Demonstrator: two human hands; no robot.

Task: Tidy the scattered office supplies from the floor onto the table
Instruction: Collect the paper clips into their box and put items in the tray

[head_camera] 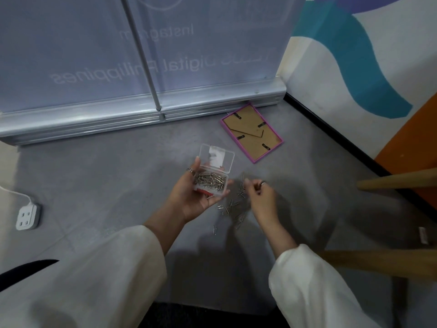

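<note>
Banner stand [142, 110] base along a grey floor [106, 176], by a painted wall [354, 67]
The stand's silver base lies across the far floor, its pole rising to a translucent panel with mirrored lettering. Left of the base and nearer, a white power strip [27, 216] with its cord rests on the floor. Right of the base, the wall carries teal and orange shapes over a black skirting, and wooden furniture legs [397, 182] stand nearer than it
</note>
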